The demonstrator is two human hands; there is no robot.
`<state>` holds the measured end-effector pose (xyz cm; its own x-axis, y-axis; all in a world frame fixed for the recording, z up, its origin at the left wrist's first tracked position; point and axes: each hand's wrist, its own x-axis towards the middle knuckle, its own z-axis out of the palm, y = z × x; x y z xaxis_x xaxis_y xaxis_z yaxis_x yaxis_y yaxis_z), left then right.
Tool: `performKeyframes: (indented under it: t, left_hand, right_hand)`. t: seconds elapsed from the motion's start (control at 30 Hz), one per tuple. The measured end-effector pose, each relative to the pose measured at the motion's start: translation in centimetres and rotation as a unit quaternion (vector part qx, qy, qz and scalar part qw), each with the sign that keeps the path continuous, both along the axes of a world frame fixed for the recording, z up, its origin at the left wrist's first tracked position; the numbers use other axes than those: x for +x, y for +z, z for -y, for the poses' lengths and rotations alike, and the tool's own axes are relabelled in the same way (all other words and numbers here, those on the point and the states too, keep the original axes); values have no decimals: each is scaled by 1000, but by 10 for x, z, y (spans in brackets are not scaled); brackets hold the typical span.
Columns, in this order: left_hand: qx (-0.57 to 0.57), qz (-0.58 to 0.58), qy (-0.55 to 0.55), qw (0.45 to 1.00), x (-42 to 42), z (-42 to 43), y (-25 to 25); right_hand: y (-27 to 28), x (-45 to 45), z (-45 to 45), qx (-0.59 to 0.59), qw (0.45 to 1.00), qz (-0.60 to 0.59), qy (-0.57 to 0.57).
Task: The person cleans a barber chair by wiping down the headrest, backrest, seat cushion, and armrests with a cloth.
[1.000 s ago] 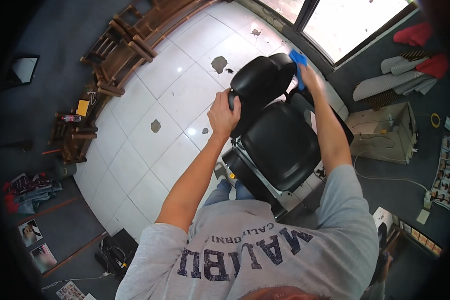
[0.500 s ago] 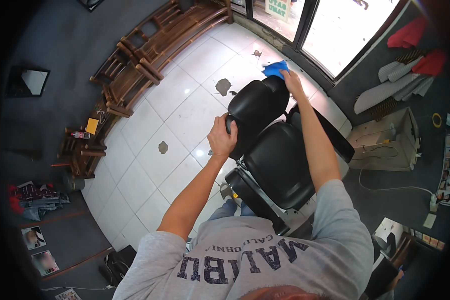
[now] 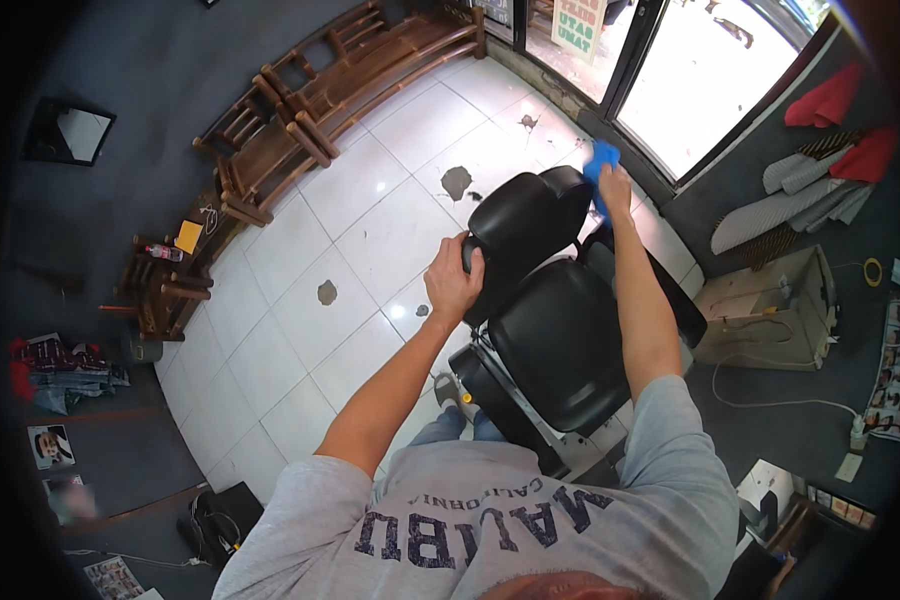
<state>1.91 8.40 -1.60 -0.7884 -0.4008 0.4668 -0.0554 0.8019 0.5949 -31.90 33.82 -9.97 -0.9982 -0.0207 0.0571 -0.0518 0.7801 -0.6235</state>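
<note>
Right hand (image 3: 616, 190) seemingly pinches blue cloth (image 3: 600, 160) at fingertips; left hand (image 3: 453, 282) clasps black chair (image 3: 555, 335)

Daylight is overexposing the black-framed rectangular opening (image 3: 698, 95), glaring on square white floor tiles (image 3: 388, 222); distortion is bowing the dark-vignetted edges.

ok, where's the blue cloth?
Head view, upper right of centre: the blue cloth is in the right hand, beside the black chair's backrest.
</note>
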Motion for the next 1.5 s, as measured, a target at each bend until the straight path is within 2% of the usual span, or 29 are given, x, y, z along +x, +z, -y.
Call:
performKeyframes:
  t: [0.03, 0.1, 0.17, 0.2, 0.33, 0.43, 0.47, 0.5, 0.57, 0.6, 0.67, 0.73, 0.8, 0.83, 0.9, 0.93, 0.97, 1.0, 1.13, 1.23, 1.3, 1.37, 1.43, 1.5]
  left_hand:
    - [-5, 3, 0, 1000, 0, 1, -1]
    - [-8, 8, -2, 1000, -1, 0, 1]
    - [-3, 12, -3, 1000, 0, -1, 6]
    - [-4, 4, -2, 1000, -1, -2, 5]
    - [2, 13, 0, 1000, 0, -1, 3]
    - [5, 18, 0, 1000, -1, -2, 5]
    - [12, 21, 1, 1000, -1, -2, 5]
    - [19, 25, 3, 1000, 0, -2, 5]
    - [20, 23, 2, 1000, -1, -2, 5]
    - [21, 24, 0, 1000, 0, -2, 5]
    - [6, -2, -5, 1000, -2, 1, 5]
    - [-14, -32, -7, 999, -3, 0, -1]
    - [-9, -14, -5, 1000, 0, -2, -4]
    - [-9, -17, -7, 1000, -3, -1, -2]
    - [-21, -10, -3, 1000, -4, -1, -1]
    - [-27, -6, -1, 1000, -2, -2, -2]
    - [-22, -6, -2, 1000, -1, -2, -3]
    - [-17, -8, -2, 1000, -1, -3, -5]
    - [-15, -2, -4, 1000, -3, -1, -6]
    - [-6, 8, 1, 1000, -1, -2, -6]
    - [-1, 10, 3, 1000, -4, -2, -5]
    - [-5, 5, 4, 1000, -4, -1, -5]
    - [-10, 1, 3, 1000, -2, 0, -7]
    - [-15, -9, 3, 1000, -5, 0, -8]
  right_hand:
    - [20, 4, 3, -12, 996, -62, 63]
    - [95, 48, 32, -169, 983, -32, 58]
    - [98, 59, 40, -129, 982, -54, 126]
    - [89, 65, 41, -133, 983, -8, 129]
    - [65, 72, 42, -223, 974, 21, 23]
    - [40, 56, 38, -217, 973, 32, -66]
    - [27, 49, 32, -268, 953, 94, -109]
    - [13, 46, 25, -280, 938, 137, -153]
    - [-30, 39, 7, -222, 942, 195, -159]
    - [-66, 31, -4, -223, 940, 198, -165]
    - [-99, 15, -13, -236, 942, 180, -155]
    - [-80, 33, -10, -248, 939, 153, -183]
    - [-35, 37, 8, -271, 930, 127, -214]
    - [8, 51, 22, -297, 935, 39, -190]
    - [53, 56, 40, -373, 921, -27, -108]
    - [68, 54, 45, -325, 941, -45, -79]
    - [23, 22, 38, -185, 982, -20, -18]
    - [-19, -6, 30, -42, 998, 5, 47]
    - [-26, 9, 56, -13, 996, -54, 73]
    - [-54, -7, 58, 20, 990, -114, 82]
    - [-15, 21, 54, -181, 982, -10, -57]
    - [-2, 36, 38, -390, 903, 80, -160]
    - [-23, 42, 16, -408, 877, 183, -174]
    - [-61, 44, 4, -372, 884, 192, -205]
